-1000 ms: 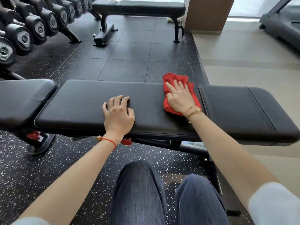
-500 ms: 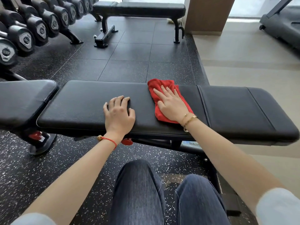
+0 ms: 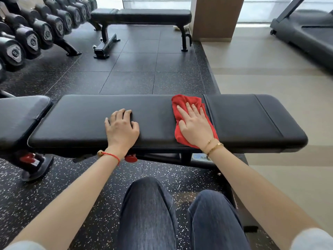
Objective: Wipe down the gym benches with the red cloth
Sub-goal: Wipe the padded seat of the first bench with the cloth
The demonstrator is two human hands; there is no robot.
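A red cloth (image 3: 182, 112) is pressed flat against the long black pad of the counter (image 3: 155, 112) by the right hand (image 3: 195, 126). The hand is laid open, palm down, with the fingers (image 3: 188, 110) spread and extended over the cloth; nothing is gripped, the cloth is only held down under the palm. The cloth is bunched, and its far end is seen beyond the fingertips, near the counter's far edge. Its near corner shows by the wrist, at the counter's near edge. The cloth lies just left of the seam (image 3: 209, 112) that divides the long pad from the shorter pad on the right, with its right edge touching or nearly touching that seam.

The left hand (image 3: 121, 127) is placed on the same pad, well apart from the cloth and to its left. It is empty, with the fingers curled loosely and the tips pressed onto the pad; no object is held. A red string (image 3: 111, 156) is worn on the left wrist and gold bracelets (image 3: 213, 146) on the right.

A second bench (image 3: 144, 16) is seen beyond the counter, across the dark floor tiles. Dumbbells (image 3: 32, 37) are racked to the far left of the counter. The person's knees, in dark denim, are seen below the counter's near edge.
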